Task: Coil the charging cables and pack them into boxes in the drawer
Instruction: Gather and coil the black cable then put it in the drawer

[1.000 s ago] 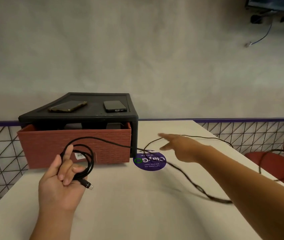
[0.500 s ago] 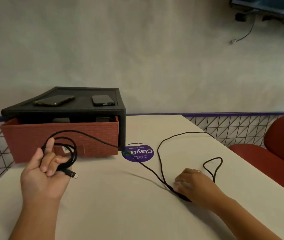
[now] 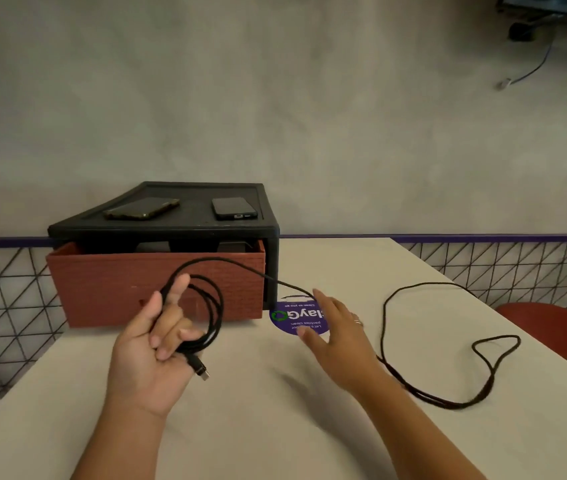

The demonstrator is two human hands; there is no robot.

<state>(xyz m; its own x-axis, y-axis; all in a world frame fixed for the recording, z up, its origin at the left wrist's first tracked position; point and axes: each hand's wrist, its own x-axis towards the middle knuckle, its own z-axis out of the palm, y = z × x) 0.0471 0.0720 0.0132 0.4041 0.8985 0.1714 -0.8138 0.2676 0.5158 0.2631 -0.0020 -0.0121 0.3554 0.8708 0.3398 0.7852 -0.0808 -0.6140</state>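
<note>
My left hand [image 3: 152, 348] is raised palm up in front of the drawer and holds a few loops of the black charging cable [image 3: 214, 313] around its fingers. The plug end [image 3: 202, 372] hangs below the thumb. From the coil the cable arcs right, passes under my right hand [image 3: 335, 337], and lies in loose loops on the table [image 3: 448, 403]. My right hand hovers over the table with straight fingers. The red-brown drawer [image 3: 109, 292] is pulled partly out of its black housing [image 3: 270, 237]; dark boxes inside barely show.
Two phones [image 3: 142, 208] [image 3: 234, 207] lie on top of the black housing. A round purple sticker [image 3: 290, 322] is on the table by the drawer's right corner. A red chair [image 3: 552, 327] stands at the right, and wire mesh panels [image 3: 5, 299] run behind the table.
My right hand left the table at the right and moved left toward the coil, over the sticker. The loose cable on the table shifted. My left hand keeps holding the coil.
</note>
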